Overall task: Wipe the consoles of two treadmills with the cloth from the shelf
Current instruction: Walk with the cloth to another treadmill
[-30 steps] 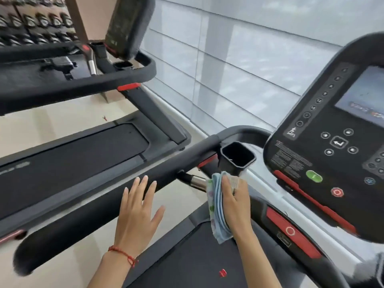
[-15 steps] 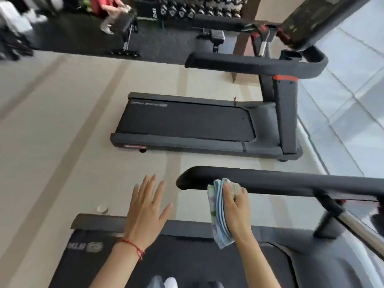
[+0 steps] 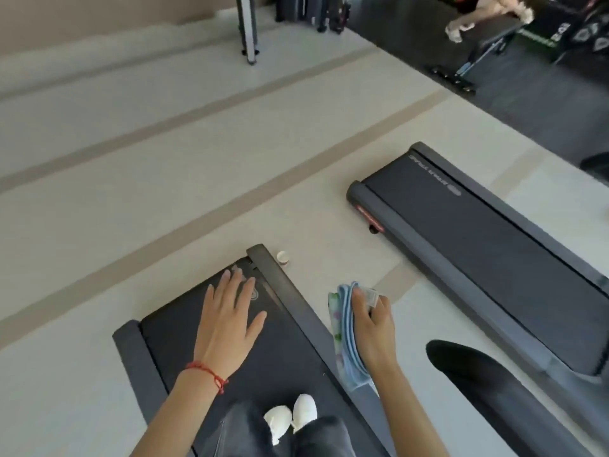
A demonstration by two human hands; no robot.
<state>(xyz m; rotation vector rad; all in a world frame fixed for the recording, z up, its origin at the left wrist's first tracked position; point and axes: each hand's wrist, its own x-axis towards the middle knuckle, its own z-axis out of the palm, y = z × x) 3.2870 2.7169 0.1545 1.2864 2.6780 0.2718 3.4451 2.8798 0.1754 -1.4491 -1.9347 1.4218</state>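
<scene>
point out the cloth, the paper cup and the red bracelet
cloth [image 3: 346, 338], head view, on its blue folds left of the right hand
paper cup [image 3: 283, 258], head view, on its rim
red bracelet [image 3: 206, 371], head view, on the cord across the left wrist

No text can be read with certainty. The far treadmill [image 3: 487, 245] has pale brand lettering and an oval logo at the end of its belt, but they are upside down and too blurred.
</scene>
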